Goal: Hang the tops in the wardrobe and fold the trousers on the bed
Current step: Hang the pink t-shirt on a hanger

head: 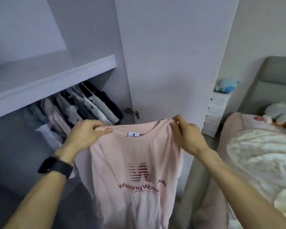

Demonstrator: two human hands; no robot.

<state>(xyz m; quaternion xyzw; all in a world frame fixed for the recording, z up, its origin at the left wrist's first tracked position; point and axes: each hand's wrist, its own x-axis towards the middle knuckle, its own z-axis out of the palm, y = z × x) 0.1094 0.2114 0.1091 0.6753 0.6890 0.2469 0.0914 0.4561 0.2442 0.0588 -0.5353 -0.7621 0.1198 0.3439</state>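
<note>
Wardrobe: open at left, hanging clothes packed close inside.
Bed: at right, apart from the T-shirt.
T-shirt: pink, held up in the air before the wardrobe door, print toward the person.
Left hand: fingers pinch the collar's left side.
Right hand: fingers pinch its right side.
Advice: no hanger is seen; probably one should enter through the collar, with the T-shirt held level.

A pale pink T-shirt with a red "Waiting Wave" print hung spread by its shoulders, print toward the camera, just right of the open wardrobe.
</note>
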